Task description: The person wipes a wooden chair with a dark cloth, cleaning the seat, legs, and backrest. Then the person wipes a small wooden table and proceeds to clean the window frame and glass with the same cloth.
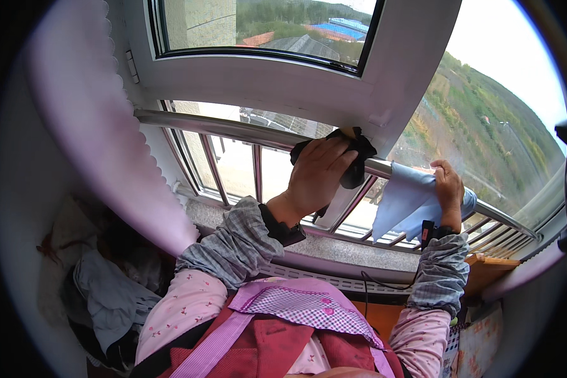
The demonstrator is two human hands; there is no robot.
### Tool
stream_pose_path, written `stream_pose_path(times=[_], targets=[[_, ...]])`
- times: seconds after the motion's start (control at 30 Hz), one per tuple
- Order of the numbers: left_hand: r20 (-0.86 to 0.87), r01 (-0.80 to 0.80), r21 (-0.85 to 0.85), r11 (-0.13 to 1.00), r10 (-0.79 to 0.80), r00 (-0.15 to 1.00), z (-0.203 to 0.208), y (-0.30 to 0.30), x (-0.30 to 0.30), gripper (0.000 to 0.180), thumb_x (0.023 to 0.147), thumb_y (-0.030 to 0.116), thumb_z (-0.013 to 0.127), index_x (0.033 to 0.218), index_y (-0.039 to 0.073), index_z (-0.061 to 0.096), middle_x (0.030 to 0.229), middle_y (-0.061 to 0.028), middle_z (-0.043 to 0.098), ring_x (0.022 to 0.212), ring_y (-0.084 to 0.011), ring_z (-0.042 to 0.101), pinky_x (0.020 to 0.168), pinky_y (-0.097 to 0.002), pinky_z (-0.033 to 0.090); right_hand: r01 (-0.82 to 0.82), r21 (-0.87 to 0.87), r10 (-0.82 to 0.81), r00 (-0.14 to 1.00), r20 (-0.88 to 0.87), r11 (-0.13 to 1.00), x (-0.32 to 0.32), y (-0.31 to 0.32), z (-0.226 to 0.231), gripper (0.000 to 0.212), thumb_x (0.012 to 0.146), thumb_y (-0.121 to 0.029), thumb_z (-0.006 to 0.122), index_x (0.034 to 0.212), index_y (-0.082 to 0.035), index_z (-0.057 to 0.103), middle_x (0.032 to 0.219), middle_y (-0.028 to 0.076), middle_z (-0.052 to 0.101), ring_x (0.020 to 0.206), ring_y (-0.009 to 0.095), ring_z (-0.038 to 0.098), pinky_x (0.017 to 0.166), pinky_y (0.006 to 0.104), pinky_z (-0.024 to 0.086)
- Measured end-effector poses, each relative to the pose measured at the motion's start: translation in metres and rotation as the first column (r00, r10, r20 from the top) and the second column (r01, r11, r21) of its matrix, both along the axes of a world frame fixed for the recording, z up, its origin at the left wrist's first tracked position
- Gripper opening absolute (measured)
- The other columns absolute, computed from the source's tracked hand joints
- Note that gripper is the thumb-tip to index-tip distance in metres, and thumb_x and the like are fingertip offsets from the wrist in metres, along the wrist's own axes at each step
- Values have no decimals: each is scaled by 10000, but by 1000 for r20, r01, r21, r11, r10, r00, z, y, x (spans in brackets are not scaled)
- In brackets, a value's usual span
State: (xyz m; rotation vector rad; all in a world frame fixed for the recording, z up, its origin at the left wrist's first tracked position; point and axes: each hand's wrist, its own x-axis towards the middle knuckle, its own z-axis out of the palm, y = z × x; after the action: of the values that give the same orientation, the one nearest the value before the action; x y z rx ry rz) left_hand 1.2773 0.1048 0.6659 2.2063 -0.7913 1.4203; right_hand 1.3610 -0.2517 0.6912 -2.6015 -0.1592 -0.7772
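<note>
A round metal rail (223, 128) runs across the window opening in front of me. My left hand (318, 173) lies over a bunched black cloth (357, 165), its fingers curled on the cloth against the rail. To the right, a light blue cloth (404, 196) is draped over the same rail and hangs down in front of the bars. My right hand (448, 189) is closed around the rail with the blue cloth under it. Part of each cloth is hidden by the hand on it.
Above the rail stands a white-framed window sash (258, 79), its lower edge close to my left hand. Vertical bars (257, 170) go down to a speckled stone sill (321, 249). A pink curtain (101, 126) hangs at left, above piled clothes (113, 296). A dark cable (384, 286) lies below the sill.
</note>
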Motion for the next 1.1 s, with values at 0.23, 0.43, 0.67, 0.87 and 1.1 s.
stream_pose_path(times=[0.23, 0.43, 0.67, 0.87, 1.1], targets=[[-277, 288, -616, 733, -544, 792, -4, 13, -53, 265, 1053, 160, 570, 1271, 12, 595, 1162, -86, 654, 1080, -186, 614, 959, -293, 469, -185, 101, 118, 879, 462, 978, -35, 28, 27, 148, 967, -90, 647, 1092, -42, 708, 1030, 124, 713, 914, 271, 698, 810, 358, 539], [-118, 4, -992, 129, -919, 375, 6, -15, -79, 409, 1097, 359, 453, 1347, 50, 549, 1229, -73, 628, 1111, -155, 607, 986, -303, 482, -798, 71, 786, 602, 140, 599, -139, 145, 10, 728, 787, -180, 846, 1440, -149, 524, 1532, 176, 411, 1394, 402, 421, 1116, 479, 407], [-451, 83, -884, 461, -885, 114, 17, -9, -99, 750, 1044, 645, 310, 1480, 47, 431, 1361, -96, 558, 1257, -180, 558, 1034, -329, 460, -848, -2, 820, 512, 257, 531, -128, 169, -13, 622, 766, -63, 811, 1346, -138, 601, 1443, 190, 506, 1303, 422, 519, 1047, 472, 475], [-118, -254, -53, 966, 246, 962, 47, 82, -69, 375, 1006, 362, 624, 955, 14, 753, 771, -119, 708, 790, -264, 707, 703, -388, 562, -780, -94, 727, 525, 442, 619, -104, 148, 43, 483, 796, 68, 737, 1242, -102, 660, 1328, 182, 602, 1163, 373, 637, 941, 422, 541], [-209, -414, 180, 892, 446, 871, 56, 171, -14, 434, 1012, 387, 563, 793, 53, 731, 828, -116, 705, 808, -300, 683, 741, -424, 553, -319, -294, 394, 317, 863, 901, -47, 148, 218, 410, 916, 5, 678, 1304, -122, 643, 1375, 133, 591, 1279, 321, 582, 1032, 401, 504]])
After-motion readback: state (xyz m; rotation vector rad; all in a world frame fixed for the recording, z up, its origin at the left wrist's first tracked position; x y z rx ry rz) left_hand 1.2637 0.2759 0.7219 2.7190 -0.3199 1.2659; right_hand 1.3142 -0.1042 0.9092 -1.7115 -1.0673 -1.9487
